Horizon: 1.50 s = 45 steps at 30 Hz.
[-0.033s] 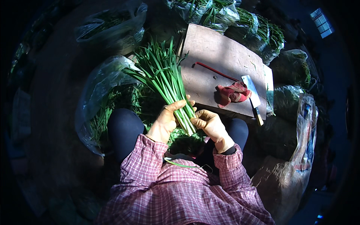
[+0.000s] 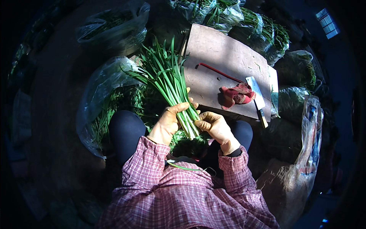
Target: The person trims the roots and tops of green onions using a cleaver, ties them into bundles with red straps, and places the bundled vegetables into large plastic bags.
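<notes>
A bunch of long flat green leaves with pale stem ends, which look like garlic chives [image 2: 167, 82], slants up and left over my lap. My left hand [image 2: 166, 121], seemingly in a yellowish glove, is closed round the stems, thumb across the front and fingertips showing beyond. My right hand [image 2: 218, 129], likewise gloved, pinches at the right side of the bunch near the cut ends with thumb and bent fingers. What exactly lies between those fingertips is too small to make out. A loose green leaf [image 2: 187, 168] lies across my lap.
Ahead to the right is a board [image 2: 207, 45] bearing a thin red rod [image 2: 219, 72], a crumpled red cloth [image 2: 237, 95] and a cleaver [image 2: 256, 93] with its handle over the near edge. A clear plastic bag [image 2: 89, 103] of greens stands left; bagged greens [image 2: 263, 32] lie beyond the board.
The bunch's leaf tips have shifted slightly left, and my right hand has moved a little to the right. Both hands keep their hold.
</notes>
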{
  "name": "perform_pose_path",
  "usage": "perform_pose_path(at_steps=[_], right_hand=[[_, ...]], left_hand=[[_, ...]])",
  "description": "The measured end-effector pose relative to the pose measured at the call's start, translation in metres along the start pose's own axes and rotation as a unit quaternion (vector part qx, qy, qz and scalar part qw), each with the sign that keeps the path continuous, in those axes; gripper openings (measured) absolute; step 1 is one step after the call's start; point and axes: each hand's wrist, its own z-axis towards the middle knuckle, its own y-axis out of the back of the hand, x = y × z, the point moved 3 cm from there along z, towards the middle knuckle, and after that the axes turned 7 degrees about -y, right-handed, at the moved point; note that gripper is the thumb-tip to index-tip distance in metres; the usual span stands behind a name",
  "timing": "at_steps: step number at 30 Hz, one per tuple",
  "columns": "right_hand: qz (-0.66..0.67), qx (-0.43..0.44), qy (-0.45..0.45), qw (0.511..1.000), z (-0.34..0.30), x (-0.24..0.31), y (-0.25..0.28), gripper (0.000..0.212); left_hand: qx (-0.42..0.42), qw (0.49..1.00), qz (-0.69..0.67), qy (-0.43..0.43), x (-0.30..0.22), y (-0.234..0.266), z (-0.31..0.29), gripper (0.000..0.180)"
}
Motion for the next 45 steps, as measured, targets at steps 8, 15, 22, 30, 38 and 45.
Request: perform_pose_path(at_steps=[8,15,22,30,38,45], right_hand=[[-0.535,-0.376,0.202,0.729,0.024,0.031,0.135,0.042],[-0.295,-0.184,0.516,0.783,-0.004,0.089,0.013,0.040],[-0.358,-0.145,0.390,0.836,0.016,0.018,0.038,0.040],[-0.185,-0.177,0.370,0.893,0.020,0.063,-0.017,0.032],[-0.074,-0.153,0.171,0.971,0.012,0.052,0.015,0.033],[0.120,0.018,0.130,0.984,0.022,0.049,-0.008,0.047]], left_hand=[[-0.044,0.991,-0.018,-0.125,-0.002,-0.008,0.016,0.054],[-0.080,0.971,0.037,-0.224,-0.010,-0.020,0.029,0.030],[0.008,0.971,-0.037,-0.237,-0.026,-0.030,0.025,0.059],[0.079,0.962,-0.035,-0.260,-0.027,-0.047,0.022,0.060],[0.080,0.974,0.139,-0.160,-0.025,-0.039,0.007,0.042],[0.038,0.973,0.140,-0.177,-0.032,-0.032,0.009,0.038]])
